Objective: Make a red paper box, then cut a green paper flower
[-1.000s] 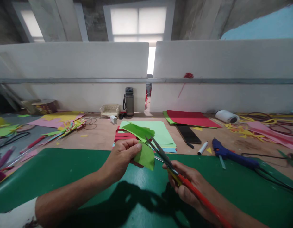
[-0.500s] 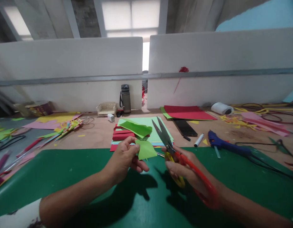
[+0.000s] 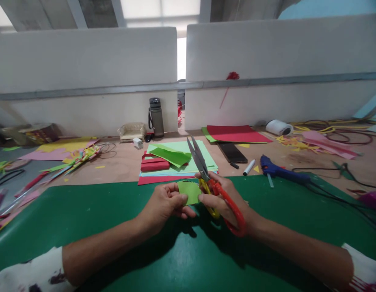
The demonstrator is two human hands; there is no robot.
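A small piece of light green paper (image 3: 189,192) is pinched between the thumb and fingers of my left hand (image 3: 168,201). My right hand (image 3: 226,197) is wrapped around scissors (image 3: 199,159) with one red and one yellow handle; their blades point up and away, slightly parted. The right thumb and fingertips reach the right edge of the green paper. Both hands are above the green mat (image 3: 121,243). Just beyond them lies a stack of coloured sheets (image 3: 203,156), with a folded bright green paper (image 3: 171,155) and a red folded piece (image 3: 154,163) on it.
A blue glue gun (image 3: 282,172) with a cable lies at right, near a white marker (image 3: 249,167) and a black phone (image 3: 232,152). Red sheets (image 3: 236,134) lie behind. A dark bottle (image 3: 156,117) and small sofa model (image 3: 131,132) stand by the white partition (image 3: 84,65).
My right hand has come left with the scissors, and its fingertips now meet the green paper. The left hand still pinches the paper. The whole view has shifted slightly.
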